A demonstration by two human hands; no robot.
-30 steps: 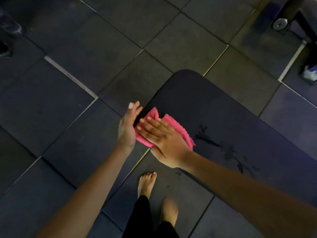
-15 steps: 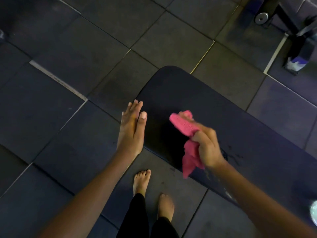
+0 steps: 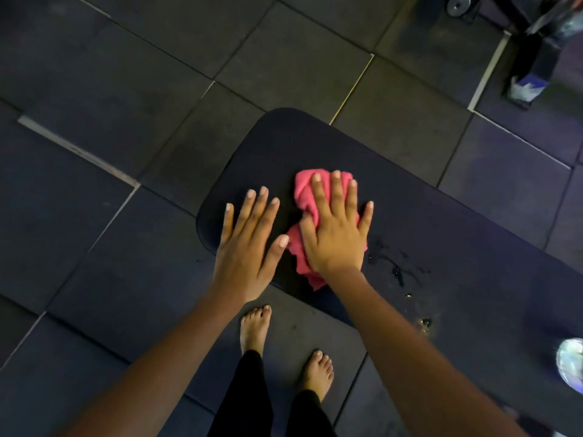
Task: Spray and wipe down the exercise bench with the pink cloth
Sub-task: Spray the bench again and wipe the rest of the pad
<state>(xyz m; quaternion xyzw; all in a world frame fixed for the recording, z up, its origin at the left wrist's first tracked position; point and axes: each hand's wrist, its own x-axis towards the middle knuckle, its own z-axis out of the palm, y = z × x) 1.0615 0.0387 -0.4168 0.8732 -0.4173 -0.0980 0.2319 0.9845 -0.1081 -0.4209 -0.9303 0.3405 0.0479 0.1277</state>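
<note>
- Exercise bench (image 3: 441, 216): dark padded top, rounded end at 11 o'clock, length running toward 4 o'clock out of frame.
- Pink cloth (image 3: 303, 188): bunched on the bench pad close to the rounded end, near frame centre; one lobe visible beyond the fingertips at 12 o'clock, another below the palm at 7 o'clock.
- Right hand (image 3: 336, 234): palm down, pressed flat on the pink cloth; fingers straight and slightly spread, little finger off the cloth and over the bare pad at 3 o'clock.
- Left hand (image 3: 244, 244): palm down on the pad at 9 o'clock of the cloth; fingers straight, slightly fanned, holding nothing; thumb tip just beside the cloth, contact impossible to confirm.
- Wet marks (image 3: 394, 268): dark streaks and droplets on the pad at 4 o'clock of the right hand.
- Bare feet (image 3: 254, 329): on the floor tiles (image 3: 94, 74) at 6 o'clock, beside the bench.
- Shiny object (image 3: 569, 364): at the 4 o'clock frame edge, too blurred to identify.
</note>
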